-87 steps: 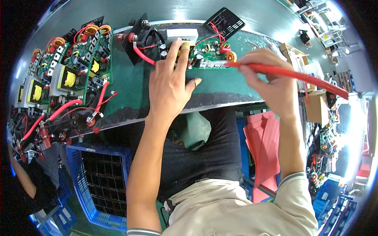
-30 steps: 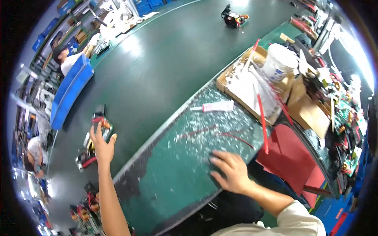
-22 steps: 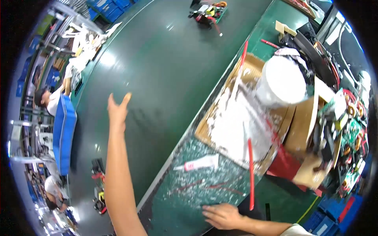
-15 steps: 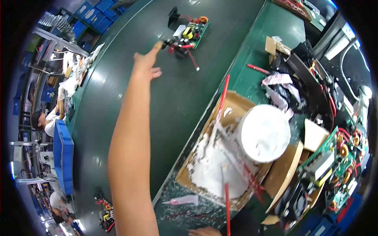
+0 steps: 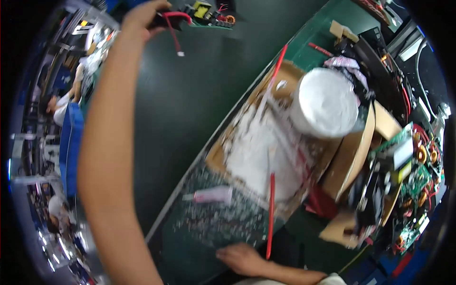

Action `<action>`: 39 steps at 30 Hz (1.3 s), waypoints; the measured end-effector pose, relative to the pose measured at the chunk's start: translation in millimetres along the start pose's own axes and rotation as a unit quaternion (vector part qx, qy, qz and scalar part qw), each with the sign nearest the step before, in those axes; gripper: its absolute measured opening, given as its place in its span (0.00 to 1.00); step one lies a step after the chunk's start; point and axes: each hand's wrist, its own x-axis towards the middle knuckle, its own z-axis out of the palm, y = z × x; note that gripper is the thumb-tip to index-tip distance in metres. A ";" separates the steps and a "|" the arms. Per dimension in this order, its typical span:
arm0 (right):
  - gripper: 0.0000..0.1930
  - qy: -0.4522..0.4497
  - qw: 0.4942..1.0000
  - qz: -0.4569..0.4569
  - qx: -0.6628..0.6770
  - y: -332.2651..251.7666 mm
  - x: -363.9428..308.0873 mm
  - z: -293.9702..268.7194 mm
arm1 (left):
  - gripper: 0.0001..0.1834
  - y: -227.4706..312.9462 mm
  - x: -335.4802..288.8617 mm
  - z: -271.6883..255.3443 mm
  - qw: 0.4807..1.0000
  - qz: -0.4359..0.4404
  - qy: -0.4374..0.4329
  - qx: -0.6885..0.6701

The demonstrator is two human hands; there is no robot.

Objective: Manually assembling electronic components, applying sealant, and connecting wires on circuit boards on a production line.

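Stretched far to the upper left, my left hand (image 5: 145, 20) is closed on the black end of a circuit board (image 5: 202, 16). The board carries a yellow transformer, a copper-wound ring coil and red wires; one wire hangs down to a white plug. My right hand (image 5: 242, 260) lies on the green bench at the lower edge, fingers loosely stretched and holding nothing I can see. Near it are a red-handled stick (image 5: 271, 216) and a clear, pink-tinged tube with a nozzle (image 5: 213, 195).
A cardboard tray (image 5: 216, 161) smeared with white paste holds a white tub (image 5: 304, 111) of paste and a red-ended stick (image 5: 280, 64). Several circuit boards (image 5: 418, 180) are stacked at right. A blue bin (image 5: 71, 147) stands at left; people work beyond it.
My left hand, pointing at the board before, has moved left and taken hold of its black end; the board has turned. More of my right hand and forearm now shows. The view has shifted.
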 end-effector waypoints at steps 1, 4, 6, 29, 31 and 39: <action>0.12 -0.012 0.999 -0.002 0.053 -6.8 1.0 -5.2 | 0.17 26.7 -36.5 -47.6 0.997 0.036 0.026 0.059; 0.14 -0.022 0.942 0.151 0.299 -10.8 5.9 -18.0 | 0.06 54.6 -161.9 -142.3 0.986 0.072 -0.132 -0.068; 0.22 -0.034 0.837 0.147 0.526 8.0 11.1 -18.8 | 0.15 64.9 -267.8 -188.1 0.987 0.140 -0.081 -0.003; 0.32 -0.169 0.829 0.321 0.426 -15.6 -145.7 106.4 | 0.36 -199.3 -632.7 -236.7 0.981 -0.047 -0.189 -0.024; 0.29 -0.242 0.935 0.258 0.034 -24.2 -136.9 99.8 | 0.35 -229.8 -615.8 -231.9 0.988 -0.022 -0.138 0.065; 0.15 -0.156 0.971 -0.016 -0.180 -121.4 -73.6 130.0 | 0.52 -278.6 -635.2 -227.0 0.993 -0.013 0.118 0.023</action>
